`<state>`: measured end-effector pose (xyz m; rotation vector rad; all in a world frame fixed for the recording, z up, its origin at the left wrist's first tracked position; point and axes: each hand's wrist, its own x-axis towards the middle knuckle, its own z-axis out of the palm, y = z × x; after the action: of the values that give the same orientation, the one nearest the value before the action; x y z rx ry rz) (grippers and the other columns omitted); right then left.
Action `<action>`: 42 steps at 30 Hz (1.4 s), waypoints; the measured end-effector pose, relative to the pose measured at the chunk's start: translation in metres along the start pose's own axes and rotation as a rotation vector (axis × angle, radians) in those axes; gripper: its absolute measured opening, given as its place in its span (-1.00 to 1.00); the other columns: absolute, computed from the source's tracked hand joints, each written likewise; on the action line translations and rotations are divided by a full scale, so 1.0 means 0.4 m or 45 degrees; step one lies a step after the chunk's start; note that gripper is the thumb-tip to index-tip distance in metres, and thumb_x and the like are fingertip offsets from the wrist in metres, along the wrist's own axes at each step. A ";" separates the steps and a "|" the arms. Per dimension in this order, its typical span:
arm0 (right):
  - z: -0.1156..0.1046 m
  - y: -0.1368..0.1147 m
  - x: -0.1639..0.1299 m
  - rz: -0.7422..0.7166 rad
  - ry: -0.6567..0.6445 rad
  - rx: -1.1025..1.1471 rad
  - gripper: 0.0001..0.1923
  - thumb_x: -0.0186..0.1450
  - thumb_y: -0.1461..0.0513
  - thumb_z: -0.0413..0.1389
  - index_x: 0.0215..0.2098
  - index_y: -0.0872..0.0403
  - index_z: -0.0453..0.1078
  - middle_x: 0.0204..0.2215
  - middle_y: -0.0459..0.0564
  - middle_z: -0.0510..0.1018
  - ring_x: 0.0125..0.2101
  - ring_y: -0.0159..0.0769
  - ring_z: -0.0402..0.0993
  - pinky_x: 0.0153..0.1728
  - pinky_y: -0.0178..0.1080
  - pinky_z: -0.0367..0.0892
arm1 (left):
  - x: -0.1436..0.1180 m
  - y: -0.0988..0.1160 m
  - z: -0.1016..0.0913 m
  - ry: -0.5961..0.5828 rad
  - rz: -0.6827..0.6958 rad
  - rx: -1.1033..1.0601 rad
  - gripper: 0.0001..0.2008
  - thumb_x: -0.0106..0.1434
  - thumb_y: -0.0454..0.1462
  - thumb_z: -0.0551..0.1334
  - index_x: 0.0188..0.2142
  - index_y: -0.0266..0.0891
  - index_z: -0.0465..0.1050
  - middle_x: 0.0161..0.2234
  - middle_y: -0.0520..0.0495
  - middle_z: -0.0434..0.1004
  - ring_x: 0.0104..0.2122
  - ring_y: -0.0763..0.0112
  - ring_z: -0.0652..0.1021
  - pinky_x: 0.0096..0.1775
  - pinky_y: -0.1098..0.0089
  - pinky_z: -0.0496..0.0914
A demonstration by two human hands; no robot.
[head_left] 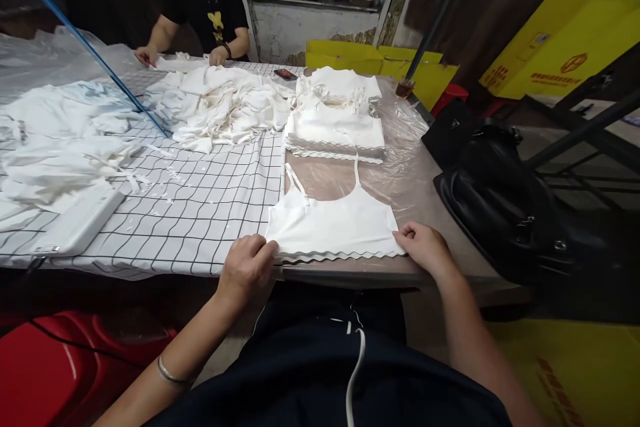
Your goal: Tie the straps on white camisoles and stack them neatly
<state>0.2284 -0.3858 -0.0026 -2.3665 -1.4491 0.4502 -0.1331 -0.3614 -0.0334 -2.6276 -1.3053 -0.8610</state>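
Dim workshop, long table (440,240) half covered by a black-and-white grid cloth (200,207), the rest under clear plastic sheet. Only the head view to go on, so let's take it from near to far.

Right at the near edge lies a white camisole top (335,223), spread flat, straps running away from the person, scalloped hem along the table's lip. Left hand (247,270) is curled over the hem's left corner, fingers pinching the fabric; right hand (425,247) pinches the right corner, fingertips folded in on the cloth. Both are closed on it, neither spread flat.

This looks a thin, light, limp knit: no stiffness at all, likely to sag and wrinkle if lifted from one point, and it may slide on the plastic. The two hem corners, or the side seams, seem the sound places to hold it; the thin straps would stretch.

Farther back, a neat stack of folded tops (335,130), and left of it a loose heap of white garments (220,107). Across the table another person's hands (217,57) rest on the fabric. A black bag (500,207) sits to the right, yellow boxes (560,47) beyond.
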 end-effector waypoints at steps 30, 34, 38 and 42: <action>0.159 -0.018 -0.112 -0.903 0.024 -0.195 -0.28 0.33 -0.03 0.09 0.35 0.05 0.09 0.35 0.08 0.08 0.34 -0.02 -0.03 0.31 0.09 -0.03 | 0.741 0.094 0.370 -0.909 -0.590 -1.062 -0.81 -0.18 -0.51 0.38 -0.57 -0.26 0.47 -0.60 0.07 0.47 -0.55 0.47 0.43 -0.45 0.48 0.30; 0.164 -0.017 -0.112 -0.900 0.044 -0.164 -0.28 0.31 -0.01 0.12 0.35 0.04 0.10 0.35 0.08 0.10 0.34 -0.03 -0.02 0.31 0.08 -0.04 | 0.732 0.091 0.357 -0.895 -0.682 -1.369 -0.81 -0.07 -0.44 0.42 -0.59 -0.28 0.42 -0.63 0.09 0.40 -0.58 0.56 0.39 -0.44 0.52 0.33; 0.167 -0.017 -0.114 -0.896 0.056 -0.143 -0.27 0.31 0.00 0.13 0.36 0.02 0.08 0.35 0.07 0.10 0.35 -0.04 -0.04 0.32 0.07 -0.06 | 0.732 0.117 0.349 -0.915 -0.842 -1.724 -0.87 0.20 -0.34 0.29 -0.47 -0.30 0.42 -0.47 -0.10 0.54 -0.45 0.43 0.54 -0.29 0.39 0.47; 0.164 -0.017 -0.113 -0.884 0.031 -0.158 -0.28 0.32 0.00 0.11 0.37 0.02 0.06 0.35 0.07 0.09 0.35 -0.05 -0.05 0.32 0.08 -0.05 | 0.763 0.131 0.334 -0.882 -1.020 -1.947 -0.83 0.32 -0.36 0.15 -0.40 -0.33 0.44 -0.41 -0.19 0.57 -0.38 0.35 0.60 -0.17 0.30 0.53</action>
<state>0.1752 -0.4160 -0.0542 -1.7626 -2.1866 0.1467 0.1122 -0.1365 0.0217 -3.6247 -2.8708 -1.5746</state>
